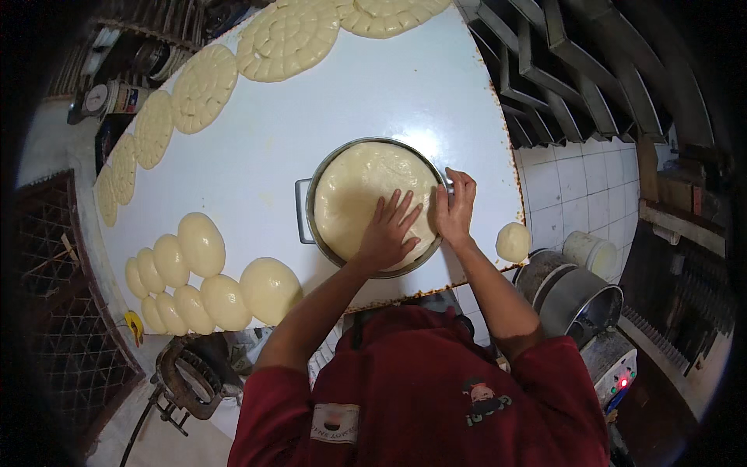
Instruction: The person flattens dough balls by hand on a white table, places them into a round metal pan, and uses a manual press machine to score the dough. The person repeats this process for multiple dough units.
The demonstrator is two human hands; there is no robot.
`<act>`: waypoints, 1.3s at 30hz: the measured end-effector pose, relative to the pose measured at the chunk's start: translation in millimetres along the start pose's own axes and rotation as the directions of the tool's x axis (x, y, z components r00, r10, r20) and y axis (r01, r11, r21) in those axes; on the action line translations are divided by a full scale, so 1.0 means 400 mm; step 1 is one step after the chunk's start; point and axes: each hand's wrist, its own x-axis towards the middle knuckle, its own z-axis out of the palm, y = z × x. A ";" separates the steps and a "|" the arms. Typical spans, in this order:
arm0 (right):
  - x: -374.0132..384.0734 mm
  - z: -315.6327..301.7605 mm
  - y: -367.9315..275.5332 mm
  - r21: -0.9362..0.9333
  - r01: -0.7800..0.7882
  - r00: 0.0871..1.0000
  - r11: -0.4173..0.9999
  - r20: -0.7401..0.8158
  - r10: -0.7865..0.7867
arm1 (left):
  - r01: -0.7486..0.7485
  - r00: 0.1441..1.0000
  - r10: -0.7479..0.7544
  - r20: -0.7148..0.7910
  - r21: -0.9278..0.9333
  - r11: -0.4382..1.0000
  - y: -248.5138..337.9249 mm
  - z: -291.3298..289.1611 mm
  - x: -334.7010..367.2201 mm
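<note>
Head camera view: from where I stand, a white tabletop [358, 101] with rusty, chipped edges fills the middle of the frame. White floor tiles [568, 183] show at right, angular dark metal trays [537, 66] crowd the upper right, and a dial scale [97, 98] stands at upper left.

Near the centre sits a round metal pan [312, 194], its left handle sticking out. A flat, glossy dough disc [350, 183] nearly fills it. The left hand [389, 232] lies on that dough with fingers spread, holding nothing. The right hand [456, 208] is half curled at the pan's right rim; I cannot tell whether it grips a handle there. At lower right, beyond the table, are a metal pot [562, 300] and a whitish bucket [589, 254].

Scored dough rounds [288, 39] follow the upper-left edge; smooth dough balls [201, 244] cluster at lower left. One small ball [513, 242] sits right at the right-hand corner. Bare tabletop stretches between the pan and the scored rounds, while the pan's lower side comes near the front edge.
</note>
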 end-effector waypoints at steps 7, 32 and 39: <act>-0.032 0.038 0.066 0.028 -0.158 0.985 0.987 0.075 0.155 | 0.018 0.993 -0.028 0.112 0.090 0.996 0.037 0.053 -0.004; 0.073 0.263 -0.155 -0.413 0.322 0.832 0.852 0.552 -0.047 | 0.168 0.977 -0.161 -0.137 0.039 0.985 -0.291 -0.071 -0.002; -0.090 0.268 -0.192 -0.526 -0.166 0.942 0.834 0.165 0.292 | 0.221 0.970 -0.220 -0.106 -0.002 0.975 -0.290 -0.078 -0.055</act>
